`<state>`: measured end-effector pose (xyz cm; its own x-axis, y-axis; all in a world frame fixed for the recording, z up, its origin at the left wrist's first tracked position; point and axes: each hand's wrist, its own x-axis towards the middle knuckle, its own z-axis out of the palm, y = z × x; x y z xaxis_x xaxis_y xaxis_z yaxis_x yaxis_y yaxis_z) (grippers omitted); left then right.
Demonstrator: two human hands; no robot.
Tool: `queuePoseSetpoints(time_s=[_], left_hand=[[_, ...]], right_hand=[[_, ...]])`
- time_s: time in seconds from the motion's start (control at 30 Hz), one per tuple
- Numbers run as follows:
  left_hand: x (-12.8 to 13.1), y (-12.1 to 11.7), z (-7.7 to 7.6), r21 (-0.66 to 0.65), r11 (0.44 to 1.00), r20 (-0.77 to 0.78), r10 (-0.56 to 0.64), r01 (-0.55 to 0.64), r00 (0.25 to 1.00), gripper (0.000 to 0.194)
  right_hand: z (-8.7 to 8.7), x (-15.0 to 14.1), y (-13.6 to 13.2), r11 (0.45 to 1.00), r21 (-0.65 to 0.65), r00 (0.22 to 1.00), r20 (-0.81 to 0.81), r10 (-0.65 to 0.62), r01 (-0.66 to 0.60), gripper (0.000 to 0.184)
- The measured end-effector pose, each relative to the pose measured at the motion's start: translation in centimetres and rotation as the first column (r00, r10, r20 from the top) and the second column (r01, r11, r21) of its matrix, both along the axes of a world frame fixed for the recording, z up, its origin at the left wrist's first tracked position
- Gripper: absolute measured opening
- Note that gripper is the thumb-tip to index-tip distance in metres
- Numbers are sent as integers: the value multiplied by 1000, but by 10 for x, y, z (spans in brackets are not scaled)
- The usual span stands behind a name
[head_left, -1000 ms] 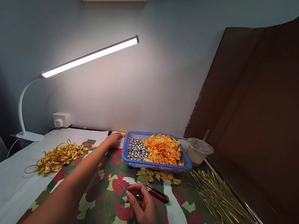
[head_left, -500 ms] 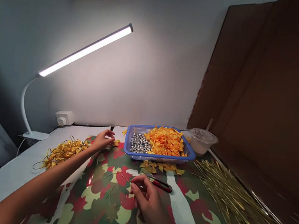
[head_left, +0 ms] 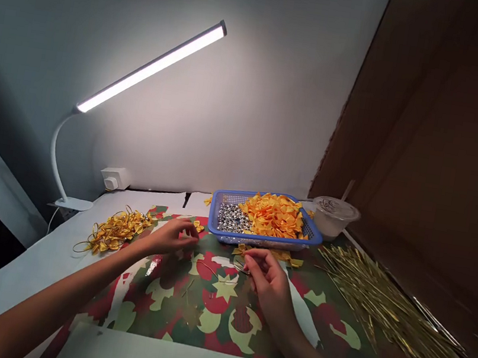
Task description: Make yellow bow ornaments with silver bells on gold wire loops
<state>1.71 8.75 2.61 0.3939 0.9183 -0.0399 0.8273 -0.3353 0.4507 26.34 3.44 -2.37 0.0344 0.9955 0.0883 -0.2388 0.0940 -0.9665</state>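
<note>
Head view: left hand [head_left: 174, 236] and right hand [head_left: 271, 281] over a patterned mat [head_left: 176, 313]

The right thumb and forefinger come together in a pinch at the near edge of the basket [head_left: 265, 241], right by the loose bows [head_left: 293, 262]; whether anything small sits between the tips I cannot tell; the left fingers are loosely curled and parted from the thumb, with nothing seen in them, and a lone bow [head_left: 198, 226] lies just beyond their tips; a thin wire [head_left: 207, 266] curves over the mat between the hands, and I cannot tell whether its end reaches the right one; a knife [head_left: 240, 268] shows just under the right fingers, mostly hidden by them; the blue basket stands behind, silver beads [head_left: 232, 218] in its left part and heaped yellow bows [head_left: 276, 214] in its middle and right; a lidded cup [head_left: 334, 216] with a straw is just beside its right end; to the left, near the left forearm, lies a pile of looped bows [head_left: 119, 230]; to the right a sheaf of gold ties [head_left: 385, 308] spreads slantwise; farther out, a lit lamp [head_left: 152, 67] leans over from the left, near a white socket box [head_left: 115, 178], and brown cardboard [head_left: 418, 122] stands along the right side
</note>
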Motion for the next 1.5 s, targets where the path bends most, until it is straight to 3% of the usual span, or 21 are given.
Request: queuePoseSetpoints(time_s=[0.23, 0.37, 0.5, 0.6, 0.83, 0.93, 1.1, 1.3, 1.5], left_hand=[[3, -21, 1, -274, 955, -124, -150, 112, 981, 20], [3, -29, 1, -237, 966, -104, -136, 108, 985, 20], [6, -40, 16, -106, 991, -23, -87, 84, 996, 15], [11, -45, 34, -27, 996, 79, -87, 89, 993, 15], [21, -35, 81, 114, 993, 354, -75, 37, 932, 19], [23, -32, 101, 143, 990, 492, -88, 20, 866, 20], [37, -37, 120, 168, 986, 710, -109, -17, 696, 24], [58, -40, 121, 147, 987, 873, -164, 72, 459, 29], [60, -42, 114, 63, 979, 951, -118, 195, 287, 32]], right_hand=[[6, 2, 3, 999, 43, 999, 30, -33, 32, 34], [0, -1, -1, 994, 107, 994, 106, -3, -8, 33], [6, -4, -2, 968, 222, 971, 231, 62, -114, 24], [31, -8, 11, 910, 349, 942, 318, 110, -224, 16], [120, -13, 56, 712, 533, 855, 484, 188, -458, 9], [141, -13, 59, 682, 580, 862, 484, 153, -446, 11], [148, -7, 51, 664, 603, 864, 485, 134, -442, 13], [152, 6, 40, 612, 597, 851, 434, 296, -518, 19], [157, 5, 23, 530, 671, 820, 565, 86, -518, 18]])
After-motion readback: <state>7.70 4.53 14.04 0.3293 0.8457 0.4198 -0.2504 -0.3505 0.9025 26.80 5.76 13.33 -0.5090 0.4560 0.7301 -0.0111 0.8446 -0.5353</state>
